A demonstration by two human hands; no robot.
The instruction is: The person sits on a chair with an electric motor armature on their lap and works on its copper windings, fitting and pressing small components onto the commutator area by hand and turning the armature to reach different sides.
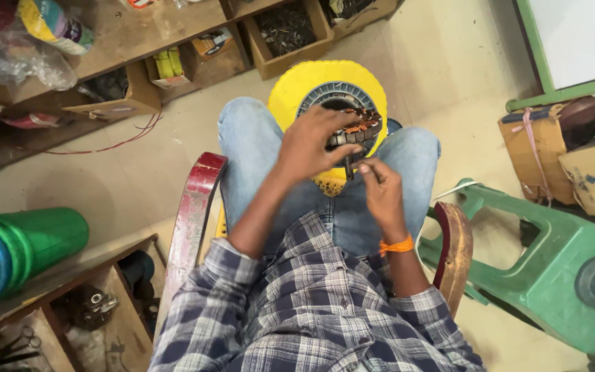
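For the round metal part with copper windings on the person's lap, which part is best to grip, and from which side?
Grip the round wound metal part by its outer rim, coming from above and its left, as the left hand does: the rim is the widest firm edge. That probably spares the orange-brown windings on top and leaves the near side open for the right hand with its small dark tool.

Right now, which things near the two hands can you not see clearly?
- Head view: the left hand covers much of the wound motor part.
- The small dark tool in the right hand is too small to identify.
- The yellow round housing is partly hidden behind both.
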